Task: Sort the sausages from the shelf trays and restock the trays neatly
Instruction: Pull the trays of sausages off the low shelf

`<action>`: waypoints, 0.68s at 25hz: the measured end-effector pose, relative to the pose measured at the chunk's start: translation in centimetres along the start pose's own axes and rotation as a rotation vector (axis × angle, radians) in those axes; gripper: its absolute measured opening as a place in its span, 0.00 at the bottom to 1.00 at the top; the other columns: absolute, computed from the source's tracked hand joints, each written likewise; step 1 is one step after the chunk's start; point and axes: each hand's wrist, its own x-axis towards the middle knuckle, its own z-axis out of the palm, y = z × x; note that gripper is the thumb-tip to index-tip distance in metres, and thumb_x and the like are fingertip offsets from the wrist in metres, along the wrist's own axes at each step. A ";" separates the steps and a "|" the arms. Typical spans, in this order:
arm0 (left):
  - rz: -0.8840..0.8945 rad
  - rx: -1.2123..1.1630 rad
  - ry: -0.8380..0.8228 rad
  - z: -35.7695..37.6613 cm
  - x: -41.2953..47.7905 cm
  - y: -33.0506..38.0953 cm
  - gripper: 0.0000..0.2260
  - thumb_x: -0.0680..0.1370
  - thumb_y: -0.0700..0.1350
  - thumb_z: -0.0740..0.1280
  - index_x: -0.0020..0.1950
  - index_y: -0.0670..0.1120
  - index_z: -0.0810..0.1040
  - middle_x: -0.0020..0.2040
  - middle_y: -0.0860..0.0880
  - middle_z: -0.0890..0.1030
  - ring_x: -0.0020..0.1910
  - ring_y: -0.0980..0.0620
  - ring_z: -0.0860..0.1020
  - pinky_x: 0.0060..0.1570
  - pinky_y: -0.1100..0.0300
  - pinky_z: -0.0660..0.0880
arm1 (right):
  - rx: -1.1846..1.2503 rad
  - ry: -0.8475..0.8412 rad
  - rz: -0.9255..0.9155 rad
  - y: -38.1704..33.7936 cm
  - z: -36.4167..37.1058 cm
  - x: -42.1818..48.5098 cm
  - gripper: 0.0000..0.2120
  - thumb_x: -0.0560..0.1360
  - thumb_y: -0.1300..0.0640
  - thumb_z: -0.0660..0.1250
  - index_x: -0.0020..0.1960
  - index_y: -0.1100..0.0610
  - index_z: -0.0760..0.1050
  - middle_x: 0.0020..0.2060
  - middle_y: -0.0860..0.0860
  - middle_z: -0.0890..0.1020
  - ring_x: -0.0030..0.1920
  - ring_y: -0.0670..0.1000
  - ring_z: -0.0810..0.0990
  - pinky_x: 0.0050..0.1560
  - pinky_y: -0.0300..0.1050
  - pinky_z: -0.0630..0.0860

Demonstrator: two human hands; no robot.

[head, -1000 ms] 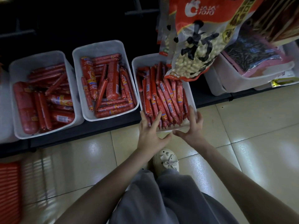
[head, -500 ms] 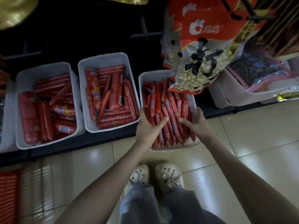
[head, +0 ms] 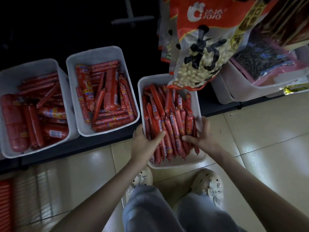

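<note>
Left tray (head: 25, 67), middle tray (head: 93, 54) and right tray (head: 177, 164) sit side by side from the frame's left edge to its centre, with sausages (head: 168, 118) in each. The right tray juts lower, over the floor (head: 267, 139), with the left hand (head: 143, 141) and right hand (head: 202, 138) on its sides. A snack bag (head: 200, 47) overlaps its upper end.

Snack bag (head: 200, 47) hides rt tray (head: 175, 164) far end.

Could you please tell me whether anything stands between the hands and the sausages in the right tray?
Nothing visible does. The left hand and right hand grip the right tray at its near end, thumbs lying on its sausages. Only a hanging snack bag overlaps the far end.
</note>
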 end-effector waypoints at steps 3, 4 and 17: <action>-0.013 -0.126 -0.088 0.3 0.7 0.4 0.30 0.65 0.63 0.76 0.63 0.68 0.65 0.60 0.60 0.76 0.59 0.60 0.76 0.61 0.51 0.74 | -0.008 -0.027 -0.017 -0.3 -0.5 1.5 0.53 0.61 0.45 0.80 0.73 0.46 0.48 0.67 0.48 0.66 0.67 0.48 0.71 0.65 0.58 0.72; -0.001 -0.157 -0.101 0.7 0.5 0.7 0.35 0.66 0.58 0.77 0.66 0.69 0.60 0.61 0.62 0.75 0.60 0.63 0.75 0.63 0.53 0.73 | -0.034 -0.026 -0.049 -0.3 -0.4 1.9 0.56 0.61 0.41 0.79 0.76 0.42 0.44 0.72 0.50 0.62 0.71 0.49 0.66 0.68 0.58 0.68; -0.004 -0.029 -0.231 8.1 -6.3 -0.1 0.56 0.62 0.68 0.73 0.69 0.72 0.29 0.70 0.58 0.71 0.64 0.59 0.74 0.64 0.49 0.72 | -0.165 -0.029 -0.051 5.3 -4.8 -6.8 0.49 0.64 0.42 0.73 0.75 0.38 0.45 0.66 0.45 0.59 0.65 0.41 0.61 0.64 0.41 0.65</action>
